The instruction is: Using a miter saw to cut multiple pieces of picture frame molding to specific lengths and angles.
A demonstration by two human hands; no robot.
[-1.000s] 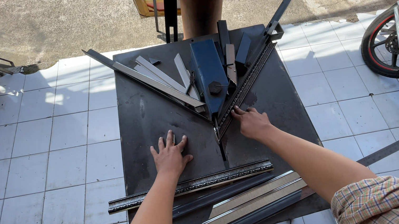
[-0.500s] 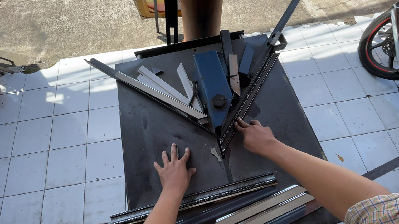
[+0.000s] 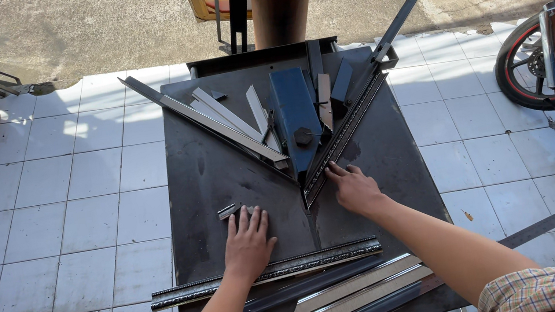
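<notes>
right hand [image 3: 353, 188] on moulding strip [image 3: 343, 139], pointing up-right

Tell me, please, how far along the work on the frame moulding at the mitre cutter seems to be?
Done: a small offcut lies cut on the dark table. In hand: the right hand steadies an ornate strip against the V-shaped guide, and the left hand lies flat beside it. Left: a long ornate strip and plainer lengths wait at the near edge.

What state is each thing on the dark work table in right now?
Left hand: flat on the table, fingers spread.
Right hand: resting by the ornate strip's tip.
Ornate strip: lying slanted against the guide.
Small offcut: loose, beside the left fingers.
Long moulding: lying flat across the table.
</notes>
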